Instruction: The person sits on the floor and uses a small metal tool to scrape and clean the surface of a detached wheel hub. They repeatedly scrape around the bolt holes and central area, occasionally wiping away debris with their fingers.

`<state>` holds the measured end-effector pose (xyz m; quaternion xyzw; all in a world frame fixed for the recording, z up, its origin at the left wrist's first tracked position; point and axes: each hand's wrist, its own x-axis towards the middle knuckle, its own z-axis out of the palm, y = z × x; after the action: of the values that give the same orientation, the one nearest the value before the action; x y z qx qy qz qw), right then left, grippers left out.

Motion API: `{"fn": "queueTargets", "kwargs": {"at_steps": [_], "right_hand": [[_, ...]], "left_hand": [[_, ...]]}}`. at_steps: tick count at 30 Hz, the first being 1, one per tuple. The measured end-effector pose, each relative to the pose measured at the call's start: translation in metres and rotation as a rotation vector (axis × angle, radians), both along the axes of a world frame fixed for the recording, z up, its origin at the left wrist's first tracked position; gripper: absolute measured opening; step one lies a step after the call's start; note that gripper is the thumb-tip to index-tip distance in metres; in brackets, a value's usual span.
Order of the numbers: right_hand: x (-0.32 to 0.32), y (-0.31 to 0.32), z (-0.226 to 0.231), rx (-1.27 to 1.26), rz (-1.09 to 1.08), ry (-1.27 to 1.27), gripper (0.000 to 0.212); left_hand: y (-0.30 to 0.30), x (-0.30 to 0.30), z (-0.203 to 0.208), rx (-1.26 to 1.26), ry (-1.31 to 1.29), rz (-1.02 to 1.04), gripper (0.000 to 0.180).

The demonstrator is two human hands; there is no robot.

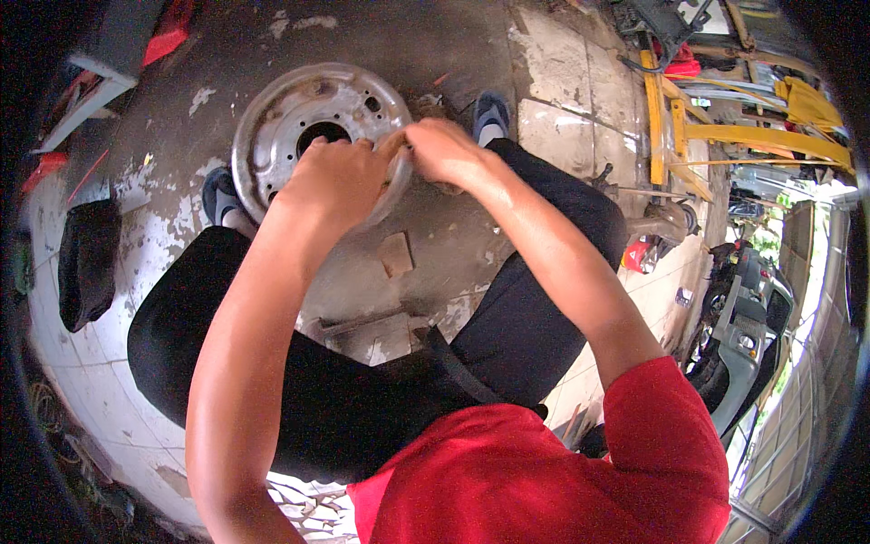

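Observation:
A round grey metal wheel rim (pixel 299 118), with a centre hole and several bolt holes, lies on the stained concrete floor between my feet. My left hand (pixel 337 179) is closed over the rim's near right edge. My right hand (pixel 444 152) grips the same edge just beside it, fingers curled toward the left hand. What lies under the fingers is hidden. My knees in black trousers spread to both sides of the rim.
A black bag (pixel 87 261) lies on the white tiles at the left. A yellow metal frame (pixel 725 136) stands at the upper right, a grey motor scooter (pixel 745 317) at the right. A small flat brown piece (pixel 396 254) rests on the floor below the rim.

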<state>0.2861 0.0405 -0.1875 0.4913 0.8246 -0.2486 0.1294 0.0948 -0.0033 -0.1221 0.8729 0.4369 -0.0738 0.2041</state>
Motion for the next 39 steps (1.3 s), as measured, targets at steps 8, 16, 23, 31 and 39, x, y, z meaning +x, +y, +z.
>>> {"fn": "queueTargets", "kwargs": {"at_steps": [8, 16, 23, 31, 39], "right_hand": [[-0.007, -0.008, -0.004, -0.162, -0.085, 0.038, 0.027], [-0.01, -0.004, 0.004, -0.157, 0.037, 0.1, 0.031], [-0.002, -0.006, 0.002, -0.132, -0.007, 0.187, 0.028], [0.001, 0.003, 0.009, -0.032, 0.058, 0.045, 0.025], [0.002, 0.003, -0.004, -0.156, -0.097, 0.123, 0.036]], "left_hand": [[0.005, -0.002, -0.006, -0.005, -0.052, -0.006, 0.066], [0.006, -0.002, -0.007, -0.011, -0.124, 0.01, 0.067], [0.012, 0.0, -0.003, -0.075, -0.166, 0.0, 0.053], [0.013, 0.005, 0.002, -0.01, -0.258, 0.041, 0.042], [0.014, 0.005, -0.002, -0.009, -0.268, 0.042, 0.041]]}}
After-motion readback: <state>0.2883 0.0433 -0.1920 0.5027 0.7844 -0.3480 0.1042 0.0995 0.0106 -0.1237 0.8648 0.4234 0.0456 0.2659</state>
